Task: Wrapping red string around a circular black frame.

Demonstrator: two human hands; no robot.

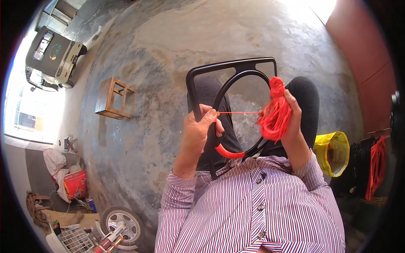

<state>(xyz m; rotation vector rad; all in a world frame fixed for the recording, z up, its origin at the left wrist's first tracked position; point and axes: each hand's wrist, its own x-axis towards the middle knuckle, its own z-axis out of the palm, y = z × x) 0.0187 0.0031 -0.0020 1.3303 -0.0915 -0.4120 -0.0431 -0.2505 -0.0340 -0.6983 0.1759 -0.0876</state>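
Note:
A black frame [231, 66], square outside with a round ring inside, rests upright on my knees. My left hand [198, 131] grips the ring's left side and pinches a taut red cord [240, 112] against it. A short stretch of the ring's lower left is wrapped in red cord [228, 152]. My right hand [292, 122] holds a loose bundle of the same red cord [275, 114] at the ring's right side. The cord runs straight across the ring between both hands.
A small wooden stool [114, 98] lies on the concrete floor to the left. A yellow bucket [333, 152] and more red cord [375, 166] sit at the right. A wheel [122, 221], a red bag [75, 184] and clutter are at lower left; a small vehicle [52, 57] stands far left.

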